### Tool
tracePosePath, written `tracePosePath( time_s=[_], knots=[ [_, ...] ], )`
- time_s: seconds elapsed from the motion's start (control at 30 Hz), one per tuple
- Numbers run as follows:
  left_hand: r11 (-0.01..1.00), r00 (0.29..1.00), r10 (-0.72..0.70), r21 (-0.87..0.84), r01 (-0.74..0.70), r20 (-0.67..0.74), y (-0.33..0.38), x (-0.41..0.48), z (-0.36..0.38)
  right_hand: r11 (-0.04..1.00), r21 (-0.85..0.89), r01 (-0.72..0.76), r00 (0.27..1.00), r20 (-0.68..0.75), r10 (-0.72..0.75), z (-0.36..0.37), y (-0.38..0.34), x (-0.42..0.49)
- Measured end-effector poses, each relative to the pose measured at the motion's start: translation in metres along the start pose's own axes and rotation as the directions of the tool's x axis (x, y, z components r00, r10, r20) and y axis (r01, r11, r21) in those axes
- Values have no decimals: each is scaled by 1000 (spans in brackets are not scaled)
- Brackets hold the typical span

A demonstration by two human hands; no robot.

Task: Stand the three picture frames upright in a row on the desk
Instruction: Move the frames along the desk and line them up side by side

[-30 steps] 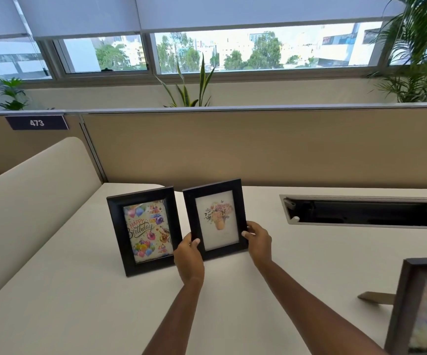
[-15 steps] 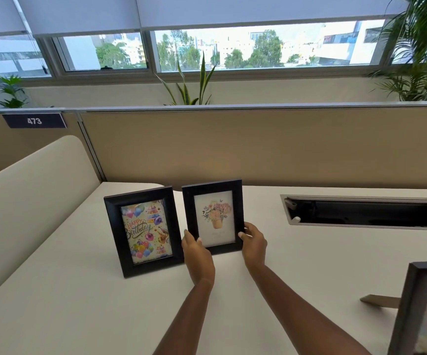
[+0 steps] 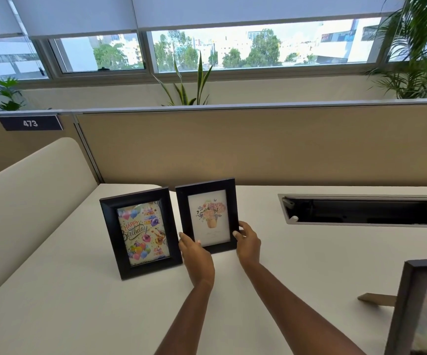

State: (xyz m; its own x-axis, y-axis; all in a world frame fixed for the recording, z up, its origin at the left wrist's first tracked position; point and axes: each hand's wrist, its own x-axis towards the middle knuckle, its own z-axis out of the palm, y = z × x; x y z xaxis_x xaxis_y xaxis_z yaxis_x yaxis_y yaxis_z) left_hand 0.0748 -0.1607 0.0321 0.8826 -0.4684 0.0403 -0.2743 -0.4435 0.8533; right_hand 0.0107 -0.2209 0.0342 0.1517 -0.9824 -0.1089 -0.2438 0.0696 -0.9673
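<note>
White and smooth, the long office desk top (image 3: 84, 311) fills the lower part of the view from the head camera. Nearest, at the lower right corner and cut off by the picture's edge, stands a dark-framed picture with a blurred pastel print (image 3: 422, 308), upright, its brown cardboard easel leg (image 3: 377, 299) reaching out to the left on the desk. Two bare forearms stretch forward from the bottom edge. The left hand (image 3: 197, 257) grips the lower left corner of a black wooden frame holding a flower-pot print (image 3: 208, 216), thumb on the front border, the other fingers hidden behind it. The right hand (image 3: 248, 243) holds the lower right edge of the same frame, thumb pressed on the front and fingers curled round the side. That frame stands upright near the desk's middle; whether its bottom edge rests on the surface I cannot tell. Just beside it on the left, nearly touching, a black wooden frame with a colourful "Happy Birthday" balloon print (image 3: 142, 231) stands upright on the desk, free of both hands. Further right, a dark rectangular cable recess with a metal rim (image 3: 363, 210) is sunk into the top. Behind runs a tan fabric partition (image 3: 258, 147) bearing a dark "473" label (image 3: 30, 123), then green potted plants (image 3: 186, 83) and wide windows (image 3: 232, 47).
</note>
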Motion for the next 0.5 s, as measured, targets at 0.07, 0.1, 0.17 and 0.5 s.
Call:
tracePosePath(
  time_s=[0.07, 0.1, 0.17, 0.5],
  knots=[
    [1000, 1000, -9, -2, 9, -2, -1, -1, 2, 1000, -6, -3, 1000, 6, 3, 0, 0, 1],
    [1000, 1000, -11, -1, 11, -2, -1, -1, 3, 1000, -9, -2, 1000, 7, 2, 0, 0, 1],
    [1000, 1000, -11, 5, 11, -2, -2, 0, 4, 1000, -12, -2, 1000, 9, 2, 0, 0, 2],
    [1000, 1000, 0, 29, 0, -9, -9, -3, 6, 999, -32, 21, 1000, 10, -20, -2, 4, 2]
  ],
)
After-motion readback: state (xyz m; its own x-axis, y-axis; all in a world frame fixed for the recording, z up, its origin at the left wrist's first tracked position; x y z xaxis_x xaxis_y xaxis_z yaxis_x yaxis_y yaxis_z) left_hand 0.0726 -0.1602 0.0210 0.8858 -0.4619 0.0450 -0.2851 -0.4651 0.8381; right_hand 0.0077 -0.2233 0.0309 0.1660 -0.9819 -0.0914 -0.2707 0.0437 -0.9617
